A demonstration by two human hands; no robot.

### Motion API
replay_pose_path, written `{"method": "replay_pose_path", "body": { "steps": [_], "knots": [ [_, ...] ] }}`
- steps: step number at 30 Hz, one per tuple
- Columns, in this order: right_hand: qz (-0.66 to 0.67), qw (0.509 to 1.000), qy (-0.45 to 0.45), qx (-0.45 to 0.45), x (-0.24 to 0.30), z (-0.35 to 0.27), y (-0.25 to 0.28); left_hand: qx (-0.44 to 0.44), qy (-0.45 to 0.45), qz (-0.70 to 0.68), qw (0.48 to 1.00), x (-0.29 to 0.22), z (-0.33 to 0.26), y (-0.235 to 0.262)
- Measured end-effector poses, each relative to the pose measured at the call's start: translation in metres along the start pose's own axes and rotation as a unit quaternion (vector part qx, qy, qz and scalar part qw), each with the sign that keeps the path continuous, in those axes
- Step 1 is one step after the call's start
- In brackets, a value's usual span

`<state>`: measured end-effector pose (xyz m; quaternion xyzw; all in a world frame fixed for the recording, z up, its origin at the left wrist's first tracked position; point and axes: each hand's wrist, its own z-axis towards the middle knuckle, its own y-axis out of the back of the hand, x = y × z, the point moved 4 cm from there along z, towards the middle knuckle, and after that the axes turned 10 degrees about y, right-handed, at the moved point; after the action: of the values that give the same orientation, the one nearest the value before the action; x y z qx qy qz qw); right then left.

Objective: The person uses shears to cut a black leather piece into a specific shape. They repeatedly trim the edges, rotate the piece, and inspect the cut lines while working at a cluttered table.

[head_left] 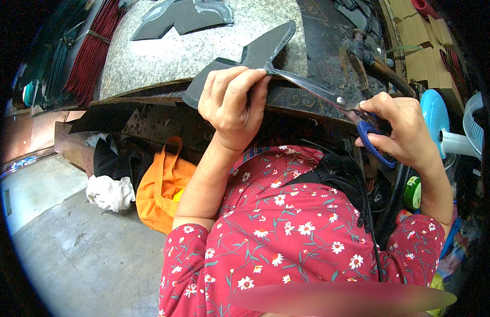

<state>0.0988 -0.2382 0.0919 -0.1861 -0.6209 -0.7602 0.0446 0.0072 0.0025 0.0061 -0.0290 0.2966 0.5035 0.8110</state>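
Note:
My left hand (pixel 232 103) pinches a dark grey, flat shaped piece (pixel 269 45) with a notch in its edge, held just over the front of the workbench. In my right hand (pixel 398 127) is a pair of scissors (pixel 313 89) with blue handles, thumb and fingers through the loops. The blade tips meet the piece's edge right beside my left fingertips. Farther back on a speckled stone slab (pixel 123 68) lies a similar dark piece (pixel 184 18) with shiny grey patches along its edge. Whether the blades are parted at the tips is hard to see.
A hammer (pixel 379 63) rests on the bench's dark right side. Bundles of red cords (pixel 97 47) hang at the left. An orange bag (pixel 159 182) and a white cloth (pixel 110 193) sit below the bench. At the right are a blue and white fan (pixel 435 119) and cardboard boxes (pixel 430 58).

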Motion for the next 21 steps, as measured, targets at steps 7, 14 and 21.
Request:
{"method": "replay_pose_path", "body": {
  "steps": [7, 14, 21],
  "knots": [
    [0.09, 0.993, -0.081, 0.008, -0.003, -0.001, -0.002, -0.006, -0.004, 0.001, 1.0, -0.001, 0.001, 0.001],
    [-0.029, 0.999, -0.023, -0.009, 0.005, 0.007, 0.009, 0.008, -0.033, 0.014, 0.999, -0.005, 0.004, 0.001],
    [-0.06, 0.995, -0.035, 0.071, 0.004, 0.003, 0.012, 0.029, -0.071, 0.034, 0.996, -0.004, 0.0, 0.001]
  ]
}}
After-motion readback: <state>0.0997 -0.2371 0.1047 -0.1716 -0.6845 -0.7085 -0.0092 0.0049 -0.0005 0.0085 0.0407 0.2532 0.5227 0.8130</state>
